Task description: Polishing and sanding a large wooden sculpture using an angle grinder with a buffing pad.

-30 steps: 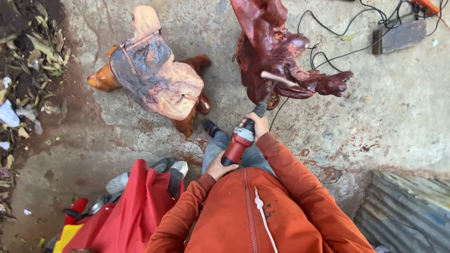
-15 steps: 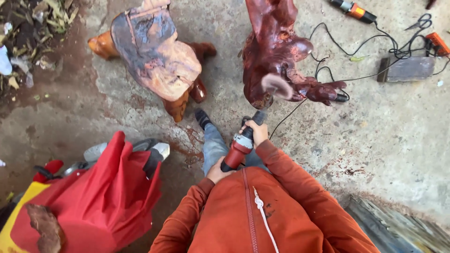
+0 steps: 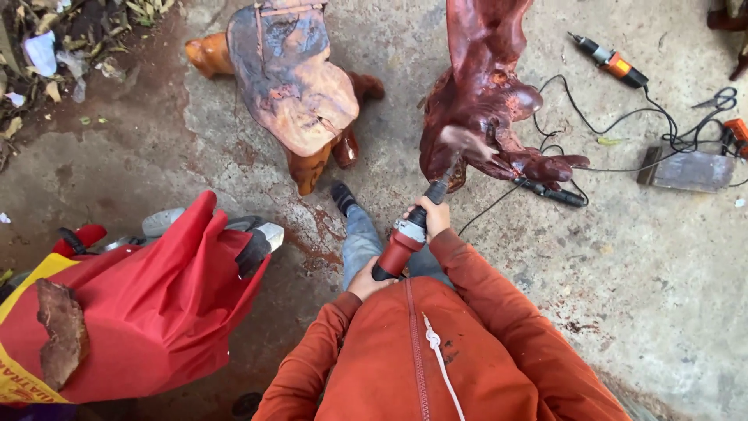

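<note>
With the left hand (image 3: 365, 281) gripping the rear and the right hand (image 3: 431, 216) the neck of the red-bodied handheld power grinder (image 3: 401, 243), I'd keep both 2 hands clamped and the tip (blurred here) light against the dark red gnarled wooden carving (image 3: 483, 101).

Soft, even daylight, no glare, only faint shadows under the reddish carved wood stool (image 3: 292, 86). Motion blur at the spinning tip of the red handheld grinder (image 3: 405, 238); wide-angle stretch toward edges.
</note>
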